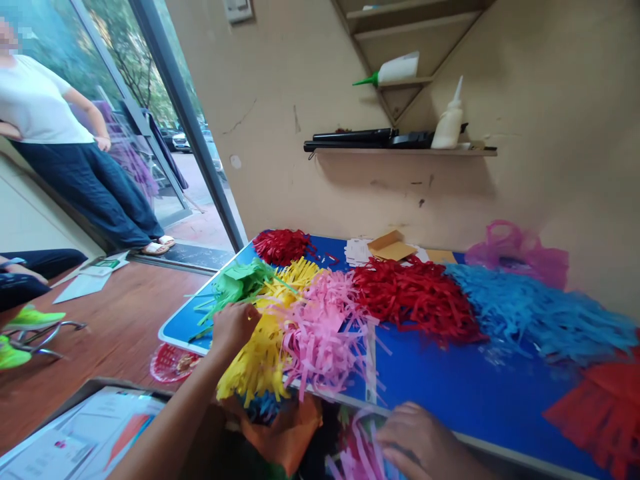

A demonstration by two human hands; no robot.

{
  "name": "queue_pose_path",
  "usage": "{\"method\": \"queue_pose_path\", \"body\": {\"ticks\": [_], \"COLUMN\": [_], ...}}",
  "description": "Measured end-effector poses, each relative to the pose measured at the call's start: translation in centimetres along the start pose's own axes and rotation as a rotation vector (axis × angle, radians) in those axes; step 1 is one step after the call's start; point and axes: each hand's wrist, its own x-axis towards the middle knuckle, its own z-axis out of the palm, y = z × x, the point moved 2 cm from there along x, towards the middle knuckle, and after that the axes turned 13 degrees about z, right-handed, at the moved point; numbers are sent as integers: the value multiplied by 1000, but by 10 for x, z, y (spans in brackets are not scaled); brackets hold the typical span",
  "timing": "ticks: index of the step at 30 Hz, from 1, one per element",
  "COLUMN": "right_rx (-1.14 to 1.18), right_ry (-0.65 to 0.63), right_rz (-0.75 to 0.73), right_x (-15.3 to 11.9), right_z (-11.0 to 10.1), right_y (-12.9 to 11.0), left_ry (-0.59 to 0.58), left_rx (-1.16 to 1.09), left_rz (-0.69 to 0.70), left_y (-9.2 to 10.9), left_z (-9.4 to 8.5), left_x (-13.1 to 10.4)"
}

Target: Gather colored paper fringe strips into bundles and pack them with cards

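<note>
My left hand [234, 327] reaches over the blue table [450, 383] and rests on the piles of fringed paper, where the green fringe [235, 283] meets the yellow fringe [263, 353]; its fingers curl into the strips, but a grip is unclear. A pink fringe pile [323, 327] lies just right of it. My right hand [423, 443] sits at the table's near edge, fingers bent over pink paper strips [357, 453] below the edge. Red fringe [415, 297] and blue fringe [530, 313] piles spread to the right.
A person in a white shirt [40, 107] stands at the open doorway on the left. Another red pile [283, 245], cardboard pieces [393, 247] and a pink bag [517, 253] lie at the table's back. Glue bottles [449, 120] stand on wall shelves. A red basket [170, 363] sits on the floor.
</note>
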Motion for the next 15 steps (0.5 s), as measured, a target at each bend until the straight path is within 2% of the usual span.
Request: {"method": "queue_pose_path", "body": {"ticks": [4,7,15], "right_rx": [7,-7,58], "right_ry": [9,0,6], "right_rz": [-34,-72,-43], "right_x": [4,4,-2], "right_z": [2,4,11], "right_y": [-4,-5,3], "left_ry": [6,-1,145], "left_rx": [15,42,190], "left_rz": [-49,-33,-41], "left_y": [4,6,-13], "left_z": [3,-4,-74], "left_x": [2,6,34]}}
